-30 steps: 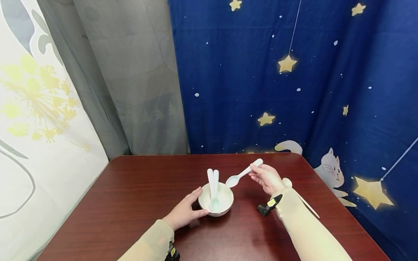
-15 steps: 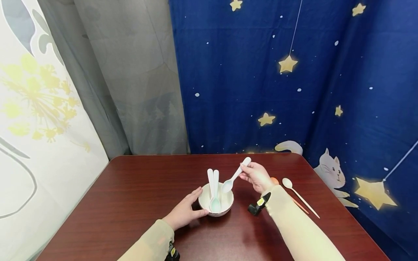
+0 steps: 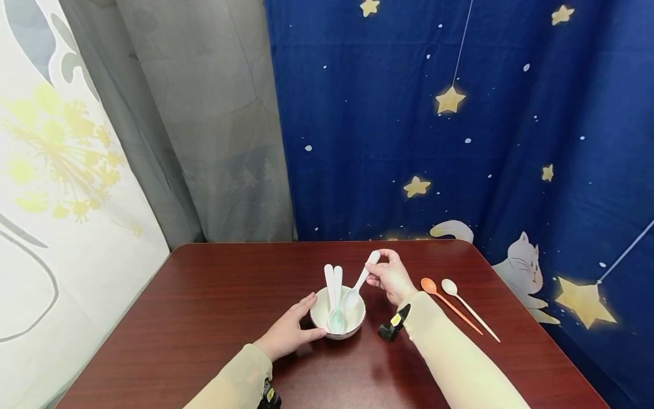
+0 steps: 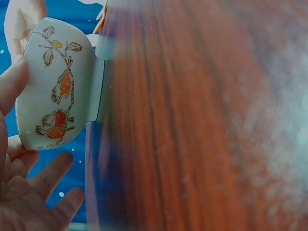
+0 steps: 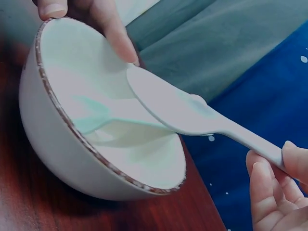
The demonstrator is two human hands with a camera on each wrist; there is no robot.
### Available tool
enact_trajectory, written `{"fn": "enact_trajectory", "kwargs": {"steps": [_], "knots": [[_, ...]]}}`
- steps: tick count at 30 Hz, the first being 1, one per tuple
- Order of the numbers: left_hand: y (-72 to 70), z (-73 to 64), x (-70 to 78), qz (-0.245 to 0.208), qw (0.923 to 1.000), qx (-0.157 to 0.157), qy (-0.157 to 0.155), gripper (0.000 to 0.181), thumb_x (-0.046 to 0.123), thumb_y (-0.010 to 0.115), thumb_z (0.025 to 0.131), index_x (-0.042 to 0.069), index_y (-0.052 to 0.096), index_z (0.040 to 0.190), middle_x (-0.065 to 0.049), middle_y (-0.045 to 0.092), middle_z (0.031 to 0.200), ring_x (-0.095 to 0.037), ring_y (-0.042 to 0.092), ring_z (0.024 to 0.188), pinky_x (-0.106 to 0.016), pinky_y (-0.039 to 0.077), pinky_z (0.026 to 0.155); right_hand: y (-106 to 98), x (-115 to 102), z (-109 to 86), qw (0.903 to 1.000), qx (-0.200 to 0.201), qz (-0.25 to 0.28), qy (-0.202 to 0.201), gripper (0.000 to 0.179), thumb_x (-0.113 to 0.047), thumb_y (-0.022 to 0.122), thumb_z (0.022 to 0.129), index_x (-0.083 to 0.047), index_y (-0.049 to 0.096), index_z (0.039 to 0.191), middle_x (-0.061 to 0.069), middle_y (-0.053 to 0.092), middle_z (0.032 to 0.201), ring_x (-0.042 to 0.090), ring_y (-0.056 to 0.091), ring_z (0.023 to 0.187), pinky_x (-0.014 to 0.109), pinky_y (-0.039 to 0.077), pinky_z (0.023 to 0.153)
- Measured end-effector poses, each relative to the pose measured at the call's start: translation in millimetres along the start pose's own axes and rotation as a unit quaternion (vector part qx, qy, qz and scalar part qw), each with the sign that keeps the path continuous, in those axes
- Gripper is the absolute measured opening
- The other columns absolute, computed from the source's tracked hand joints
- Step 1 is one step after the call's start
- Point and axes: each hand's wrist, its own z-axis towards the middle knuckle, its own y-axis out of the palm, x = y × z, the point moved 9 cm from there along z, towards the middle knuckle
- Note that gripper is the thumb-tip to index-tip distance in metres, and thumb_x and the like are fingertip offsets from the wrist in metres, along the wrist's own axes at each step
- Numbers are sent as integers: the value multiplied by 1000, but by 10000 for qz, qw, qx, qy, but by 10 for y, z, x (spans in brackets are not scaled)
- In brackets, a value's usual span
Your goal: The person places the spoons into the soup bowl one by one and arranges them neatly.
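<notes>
A white bowl (image 3: 333, 336) with a brown rim and painted orange fruit (image 4: 60, 84) on its side stands on the table. My left hand (image 3: 290, 329) holds it at the left, thumb and fingertips spread around the rim. Inside lean two spoons, one white (image 3: 329, 284) and one with a mint-green head (image 3: 337, 321), handles up over the far rim. Between thumb and fingers, my right hand (image 3: 390, 276) pinches the handle of another white spoon (image 3: 361, 279). Its head (image 5: 168, 98) points down over the bowl's right side, close over the opening in the right wrist view.
To the right on the dark red wooden table (image 3: 230, 289) lie an orange spoon (image 3: 452, 307) and a cream long-handled spoon (image 3: 471, 309), side by side. A blue star-patterned curtain (image 3: 368, 125) and a grey one (image 3: 214, 125) hang behind the table.
My right hand has moved left with the white spoon, bringing its head from beside the bowl to over it. The orange spoon has come into view. My left hand stays at the bowl.
</notes>
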Motion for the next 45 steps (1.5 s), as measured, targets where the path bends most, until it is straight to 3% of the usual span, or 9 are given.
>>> {"fn": "enact_trajectory", "kwargs": {"steps": [16, 22, 32, 45], "knots": [[0, -12, 19, -17, 10000, 25, 7, 91, 52, 72, 81, 3, 35, 148, -11, 30, 155, -31, 26, 141, -51, 27, 110, 263, 213, 29, 9961, -205, -856, 4, 49, 6, 65, 87, -6, 43, 129, 12, 60, 81, 15, 58, 57, 26, 54, 55], [5, -8, 21, -32, 10000, -6, -20, 91, 52, 72, 81, 3, 35, 149, -11, 29, 155, -30, 26, 142, -51, 27, 110, 345, 181, -32, 9924, -429, -1149, -34, 48, 4, 66, 87, -5, 44, 129, 13, 61, 79, 16, 59, 58, 26, 53, 56], [0, 2, 32, -13, 10000, 20, 30, 90, 51, 72, 81, 3, 35, 148, -11, 30, 155, -30, 26, 142, -51, 26, 110, 323, 282, 64, 9844, -303, -1705, -321, 45, 0, 69, 86, -2, 47, 126, 12, 64, 79, 18, 61, 67, 32, 53, 66], [-11, 1, 21, -7, 10000, 12, 49, 91, 54, 71, 81, 3, 36, 148, -11, 30, 155, -29, 26, 142, -51, 27, 110, 372, 355, 73, 9706, -503, -2342, -232, 51, -5, 72, 84, -2, 50, 131, 13, 65, 84, 19, 62, 75, 32, 52, 68]]}}
